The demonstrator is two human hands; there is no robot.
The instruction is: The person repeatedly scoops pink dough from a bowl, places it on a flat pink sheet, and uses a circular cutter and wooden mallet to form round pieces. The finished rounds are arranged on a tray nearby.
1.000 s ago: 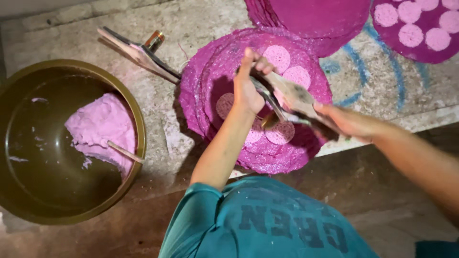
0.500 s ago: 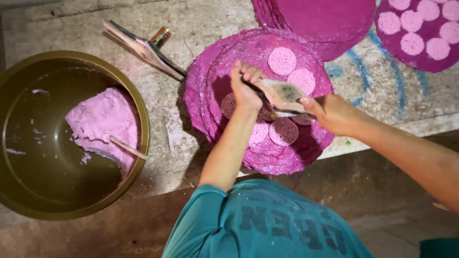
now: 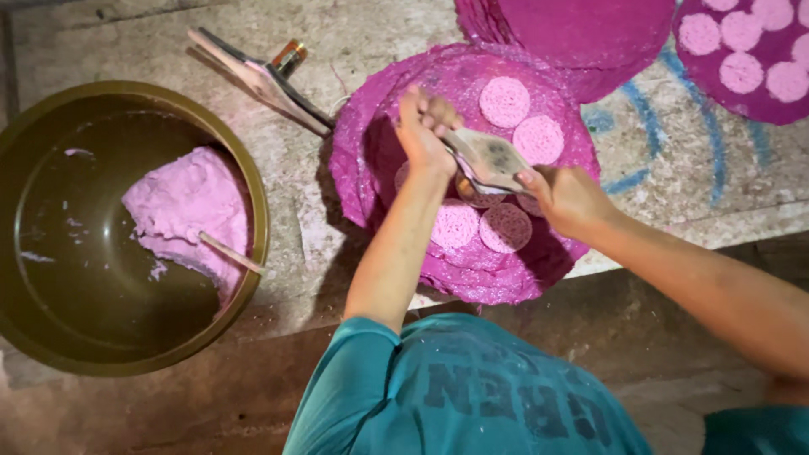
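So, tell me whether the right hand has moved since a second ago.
Yes, slightly. Measured against the pale disc above it, the right hand has drawn left, toward the bowl.

Right hand (image 3: pixel 566 195) hides one pink disc (image 3: pixel 529 205) — partly.

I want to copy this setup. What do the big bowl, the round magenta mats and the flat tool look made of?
Big bowl: likely plastic, olive, smooth with a dull sheen. Round magenta mats: probably woven fibre or mesh, with a grainy surface and frayed edges. Flat tool: unclear, possibly metal or wood, smeared grey.
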